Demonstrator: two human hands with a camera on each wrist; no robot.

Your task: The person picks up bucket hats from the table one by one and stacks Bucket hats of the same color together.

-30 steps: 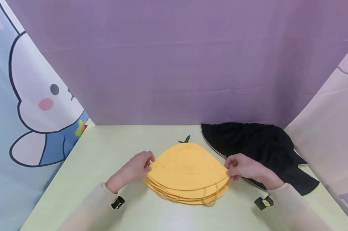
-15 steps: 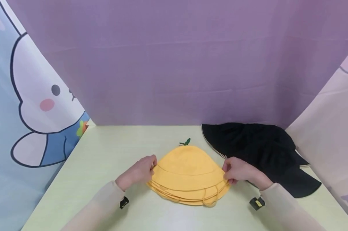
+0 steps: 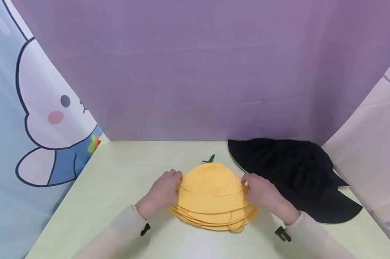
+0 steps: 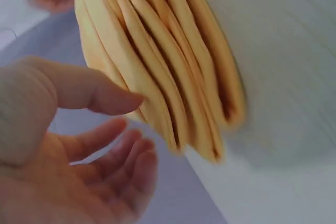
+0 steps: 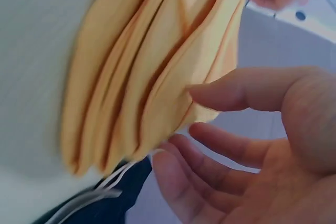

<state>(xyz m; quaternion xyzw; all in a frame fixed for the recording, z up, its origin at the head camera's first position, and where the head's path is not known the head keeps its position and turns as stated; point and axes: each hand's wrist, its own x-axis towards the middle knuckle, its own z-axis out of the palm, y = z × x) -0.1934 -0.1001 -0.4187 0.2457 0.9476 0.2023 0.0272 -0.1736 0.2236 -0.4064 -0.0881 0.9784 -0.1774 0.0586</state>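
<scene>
A flat stack of yellow bucket hats (image 3: pixel 211 185) lies mid-table, with a green leaf sprig (image 3: pixel 210 159) at the top hat's peak and a thin cord loop hanging at the front. Against its left side rests my left hand (image 3: pixel 164 190); in the left wrist view the thumb (image 4: pixel 118 98) touches the fabric, the fingers loosely bent below. My right hand (image 3: pixel 264 194) mirrors it on the other side, thumb (image 5: pixel 215 95) on the fabric and the remaining fingers relaxed beside the layered edges. A visible gap separates thumb and fingers on both hands.
Black hats (image 3: pixel 298 176) lie overlapped at the back right of the pale table (image 3: pixel 133 158), close behind my right hand. A purple cloth (image 3: pixel 195 72) stands along the back, with printed cloths at both sides.
Both hands have moved inward from the top hat's brim corners, which they pinched earlier, and their fingers have loosened. The top hat now looks narrower and its crown rounder. The black hats stay put.
</scene>
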